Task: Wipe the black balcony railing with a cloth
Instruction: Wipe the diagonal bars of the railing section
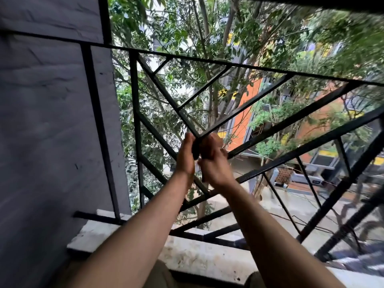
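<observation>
Nearby, above the stone ledge (pixel 197 260), both forearms reach up to one joint of the black railing (pixel 134 96). The left hand (pixel 185 157) presses flat, fingers straight, against a dark cloth (pixel 195 149). The right hand (pixel 215 163) curls round it from the opposite side. Wiping seems under way; the next move is probably to slide the cloth along a diagonal bar. Trees (pixel 187 28) stand beyond.

Item count, as I see it:

- Hands: two, my left hand (pixel 185 156) and my right hand (pixel 214 161).
- Forearms: two.
- Cloth (pixel 195 149): one, dark.
- Black railing (pixel 259 121): one. I cannot count its bars reliably, because the right edge is blurred.
- Grey wall (pixel 45 121): one.
- Stone ledge (pixel 199 258): one.
</observation>
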Tool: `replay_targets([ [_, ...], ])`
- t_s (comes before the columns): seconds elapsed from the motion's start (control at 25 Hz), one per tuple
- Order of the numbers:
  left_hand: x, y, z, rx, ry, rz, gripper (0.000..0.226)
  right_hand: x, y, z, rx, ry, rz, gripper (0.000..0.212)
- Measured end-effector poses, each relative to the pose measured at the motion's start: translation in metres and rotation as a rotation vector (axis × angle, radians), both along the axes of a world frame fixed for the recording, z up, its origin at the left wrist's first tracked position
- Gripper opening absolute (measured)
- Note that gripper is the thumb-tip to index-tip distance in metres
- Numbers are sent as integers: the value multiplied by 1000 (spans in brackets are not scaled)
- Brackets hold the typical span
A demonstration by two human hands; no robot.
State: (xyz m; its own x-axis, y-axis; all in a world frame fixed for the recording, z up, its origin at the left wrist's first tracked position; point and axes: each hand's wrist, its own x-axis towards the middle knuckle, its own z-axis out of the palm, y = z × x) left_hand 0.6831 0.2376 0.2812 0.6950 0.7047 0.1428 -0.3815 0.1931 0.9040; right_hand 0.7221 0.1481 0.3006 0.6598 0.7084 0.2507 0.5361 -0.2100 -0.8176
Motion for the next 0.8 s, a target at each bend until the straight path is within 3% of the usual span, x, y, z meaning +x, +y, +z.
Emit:
replay_targets([
  [0.04, 2, 1, -2, 27, 19, 4, 65, -2, -18, -27, -191, -383, -27, 72],
  [0.08, 4, 1, -1, 44, 40, 12, 63, -6, -33, -44, -328, -624, -54, 85],
  [0.12, 7, 1, 0, 61, 58, 16, 63, -2, -37, -45, -368, -716, -58, 92],
  [0.16, 8, 1, 4, 76, 61, 21, 64, 5, -30, -38, -367, -736, -87, 93],
  [0.28, 13, -6, 15, 66, 167, 143, 57, 31, 5, 14, -512, -419, -101, 71],
  [0.44, 16, -3, 10, 21, 136, 93, 56, -5, -31, -28, -496, -694, -128, 83],
  [0.52, 11, -3, 15, 25, 145, 59, 56, 0, -32, -17, -507, -670, -115, 76],
  [0.64, 6, -5, 18, 101, 246, 143, 52, 26, 1, 35, -527, -267, -67, 36],
  [0.68, 6, -3, 17, 113, 259, 139, 50, 23, 1, 40, -552, -259, -70, 35],
  [0.8, 7, 6, 9, 90, 207, 90, 48, -9, -40, 1, -640, -788, -109, 68],
])
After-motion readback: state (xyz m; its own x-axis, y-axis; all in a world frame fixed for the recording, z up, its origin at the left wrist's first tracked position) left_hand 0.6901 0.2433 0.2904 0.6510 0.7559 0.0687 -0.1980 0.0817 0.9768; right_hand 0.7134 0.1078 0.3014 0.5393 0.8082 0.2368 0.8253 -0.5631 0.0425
